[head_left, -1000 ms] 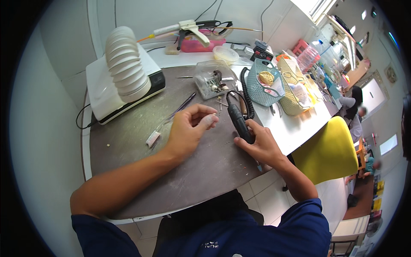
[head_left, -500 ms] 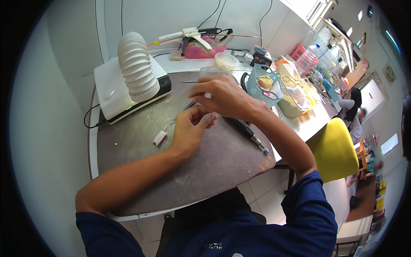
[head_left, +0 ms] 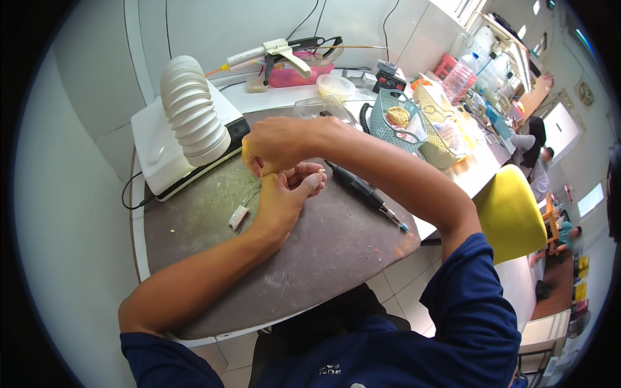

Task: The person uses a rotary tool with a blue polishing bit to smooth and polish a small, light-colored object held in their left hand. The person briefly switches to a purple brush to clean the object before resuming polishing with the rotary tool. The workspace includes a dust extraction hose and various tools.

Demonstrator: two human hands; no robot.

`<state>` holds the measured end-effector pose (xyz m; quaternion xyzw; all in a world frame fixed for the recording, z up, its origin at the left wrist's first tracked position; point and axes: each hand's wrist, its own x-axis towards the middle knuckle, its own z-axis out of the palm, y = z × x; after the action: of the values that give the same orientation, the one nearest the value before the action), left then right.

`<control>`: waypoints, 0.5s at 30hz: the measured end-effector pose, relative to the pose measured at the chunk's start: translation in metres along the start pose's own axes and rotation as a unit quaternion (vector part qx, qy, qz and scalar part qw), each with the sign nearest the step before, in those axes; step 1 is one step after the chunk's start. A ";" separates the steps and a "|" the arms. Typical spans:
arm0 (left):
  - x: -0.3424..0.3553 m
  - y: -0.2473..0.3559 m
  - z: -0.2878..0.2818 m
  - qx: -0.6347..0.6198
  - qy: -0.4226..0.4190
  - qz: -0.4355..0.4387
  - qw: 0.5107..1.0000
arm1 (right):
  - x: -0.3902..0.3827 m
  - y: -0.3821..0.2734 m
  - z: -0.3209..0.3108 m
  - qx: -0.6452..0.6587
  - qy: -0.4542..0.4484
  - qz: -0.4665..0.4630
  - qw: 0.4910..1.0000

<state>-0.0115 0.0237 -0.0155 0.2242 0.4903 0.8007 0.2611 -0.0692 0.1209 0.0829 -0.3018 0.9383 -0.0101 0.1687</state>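
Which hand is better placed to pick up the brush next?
Probably the right hand: it hangs just beyond the brush, though whether it already holds something is hidden. The left hand is near too, but busy pinching a small pale piece.

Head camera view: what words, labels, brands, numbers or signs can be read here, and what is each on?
Dark blue shirt: white lettering on the front, not copied out here.
Black control box: any markings are too small to read.
Black hand tool: no lettering can be made out.
Small pale piece in the left hand: none visible.
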 end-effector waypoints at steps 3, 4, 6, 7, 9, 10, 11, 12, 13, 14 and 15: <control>0.000 0.002 0.001 0.011 -0.014 -0.023 1.000 | 0.003 0.010 0.005 0.015 -0.009 -0.019 1.000; -0.001 0.003 -0.001 0.021 -0.018 -0.031 0.999 | 0.006 0.010 0.006 0.022 -0.010 -0.032 0.999; 0.000 0.001 -0.003 0.024 -0.021 -0.009 0.999 | 0.007 0.011 0.006 0.044 -0.013 -0.025 0.999; 0.001 0.000 -0.003 0.024 -0.025 0.002 0.999 | 0.005 0.010 0.005 0.054 -0.016 -0.019 0.998; 0.001 0.001 0.001 0.059 -0.043 0.002 0.997 | 0.001 0.010 0.005 0.037 -0.018 -0.028 0.999; 0.000 0.001 0.002 0.075 -0.051 0.000 0.996 | -0.001 0.011 0.006 0.030 -0.021 -0.033 0.999; 0.000 0.000 0.003 0.084 -0.066 0.006 0.994 | -0.006 0.011 0.008 0.024 0.020 -0.037 0.999; 0.000 -0.002 0.004 0.093 -0.082 0.013 0.992 | -0.014 0.012 0.010 0.017 0.060 -0.039 0.997; -0.003 0.003 0.002 0.110 -0.088 0.023 0.990 | -0.017 0.006 0.009 0.009 0.105 -0.053 0.993; -0.004 0.005 0.000 0.097 -0.074 0.016 0.992 | -0.022 0.002 0.007 -0.002 0.158 -0.067 0.985; -0.005 0.008 0.000 0.086 -0.061 0.009 0.994 | -0.029 -0.003 0.004 -0.013 0.212 -0.082 0.974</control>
<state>-0.0091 0.0170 -0.0089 0.2981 0.5384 0.7431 0.2630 -0.0437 0.1350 0.0887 -0.3707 0.9249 -0.0752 -0.0397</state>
